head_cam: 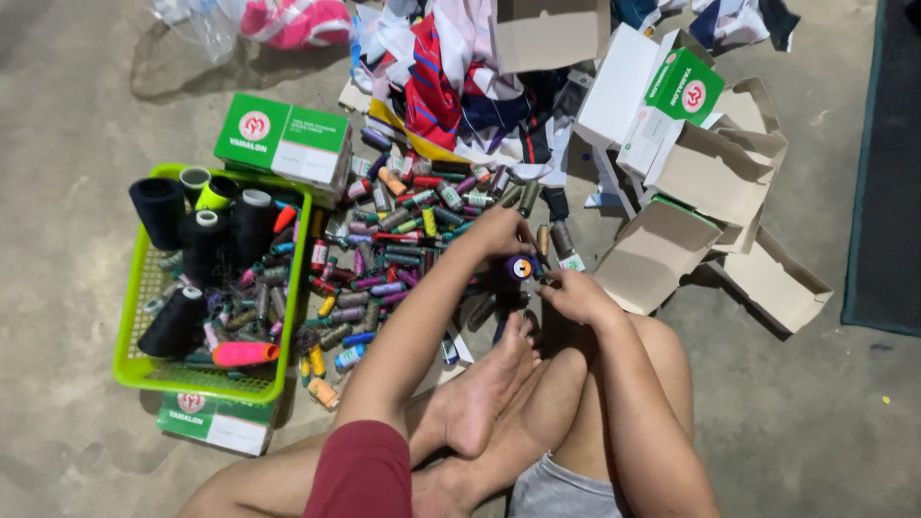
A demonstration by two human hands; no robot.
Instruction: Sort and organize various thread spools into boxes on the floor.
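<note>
Starting at the left, I see the lime-green plastic basket [134, 360] on the concrete floor [67, 192], loaded with big thread cones, mostly black, plus one neon pink one [245, 353] lying on its side near the front rim; a green-and-white carton [283, 142] sits behind it and another [213, 418] is tucked under its front edge. Next comes the loose heap of small thread spools [393, 254], many colours, spread between the basket and my crossed legs. My left hand [499, 232] is pinched shut on a purple spool [519, 268] at the heap's right edge, its orange end cap facing up at me. My right hand [576, 295] rests just beside that spool, fingers curled and seemingly empty, though I cannot tell if it touches it. I judge this to be mid-sort: one spool picked out, not yet placed. Further right lie opened cardboard boxes [715, 177], and a pile of cloth [451, 77] behind.
</note>
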